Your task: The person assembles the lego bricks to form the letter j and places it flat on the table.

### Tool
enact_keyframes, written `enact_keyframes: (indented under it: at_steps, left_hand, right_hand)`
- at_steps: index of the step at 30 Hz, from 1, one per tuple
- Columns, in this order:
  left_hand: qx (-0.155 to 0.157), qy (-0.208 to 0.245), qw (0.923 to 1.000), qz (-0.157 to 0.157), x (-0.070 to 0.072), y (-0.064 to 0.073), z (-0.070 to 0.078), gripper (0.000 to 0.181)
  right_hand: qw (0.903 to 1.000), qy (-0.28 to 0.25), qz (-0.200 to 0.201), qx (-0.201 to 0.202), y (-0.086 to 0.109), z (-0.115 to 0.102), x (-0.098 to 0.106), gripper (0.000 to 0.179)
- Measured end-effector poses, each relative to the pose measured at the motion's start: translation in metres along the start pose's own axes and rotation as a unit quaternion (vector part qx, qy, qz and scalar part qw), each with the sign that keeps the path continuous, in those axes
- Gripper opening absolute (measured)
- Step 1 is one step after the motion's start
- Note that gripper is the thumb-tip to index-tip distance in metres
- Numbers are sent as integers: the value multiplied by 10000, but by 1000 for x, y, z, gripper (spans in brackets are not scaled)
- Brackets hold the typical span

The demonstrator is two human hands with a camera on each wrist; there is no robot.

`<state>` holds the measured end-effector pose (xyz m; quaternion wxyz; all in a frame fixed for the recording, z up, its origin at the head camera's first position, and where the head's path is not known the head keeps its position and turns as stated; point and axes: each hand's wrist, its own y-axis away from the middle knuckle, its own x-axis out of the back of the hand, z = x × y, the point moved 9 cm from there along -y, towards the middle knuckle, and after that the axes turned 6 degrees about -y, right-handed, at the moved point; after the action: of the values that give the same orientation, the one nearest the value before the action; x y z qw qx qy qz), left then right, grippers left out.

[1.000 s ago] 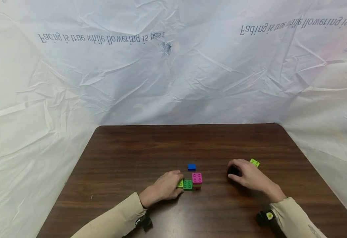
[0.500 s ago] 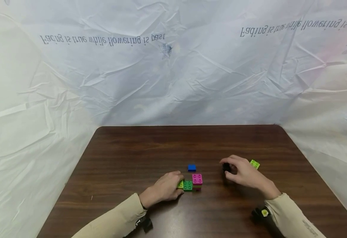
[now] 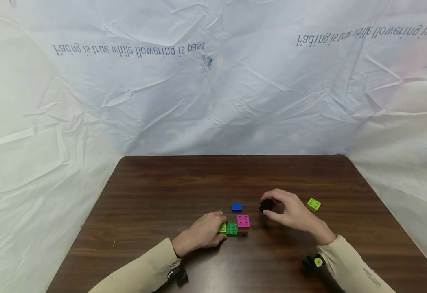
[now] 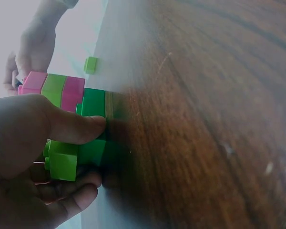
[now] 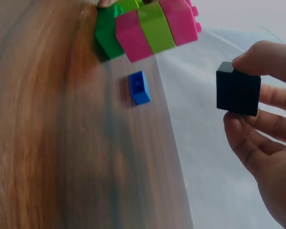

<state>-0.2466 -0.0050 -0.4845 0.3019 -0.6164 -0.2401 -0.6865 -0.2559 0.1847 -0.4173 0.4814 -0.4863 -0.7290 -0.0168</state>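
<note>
My left hand (image 3: 202,230) grips the left end of a built row of toy bricks, thumb on the near side. There a lime brick (image 4: 63,162) sits on a green base brick (image 4: 94,102). At the row's right end rises a stack with a pink brick (image 3: 243,220) on top, a lime one in the middle and another pink one under it. My right hand (image 3: 290,211) pinches a black brick (image 5: 238,90) between thumb and fingers, held above the table right of the stack. Part of the row is hidden by my left fingers.
A small blue brick (image 3: 237,207) lies just behind the stack, its hollow side showing in the right wrist view. One loose lime brick (image 3: 314,204) rests to the right of my right hand. White printed sheeting (image 3: 213,101) hangs behind the brown table (image 3: 154,183).
My right hand has carried the black brick leftward, closer to the stack, and the loose lime brick is now fully in sight. My left hand keeps its place on the row.
</note>
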Motion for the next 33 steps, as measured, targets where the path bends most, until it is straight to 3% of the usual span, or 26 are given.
enact_keyframes:
  at_steps: [7,16,21,30,33]
  left_hand:
    - [-35,-34,10000,62,1,0,-1,26]
    - [-12,-11,10000,17,0,0,-1,27]
    - [-16,-4,10000,27,0,-1,-2,26]
    - [25,24,10000,-21,-3,-1,-2,25]
    - [40,20,10000,-49,-3,-2,-3,25]
  right_hand:
    - [9978,-662,-57,46,-9,-9,-15,34]
    - [9925,-987,85,722,-12,-26,-31,40]
    - [9875,-1268,-35,935,-12,-33,-40,45]
    - [9846,-1400,-115,1036,-16,-59,-39,44]
    - [9856,-1356,-101,1004,-16,-58,-40,43]
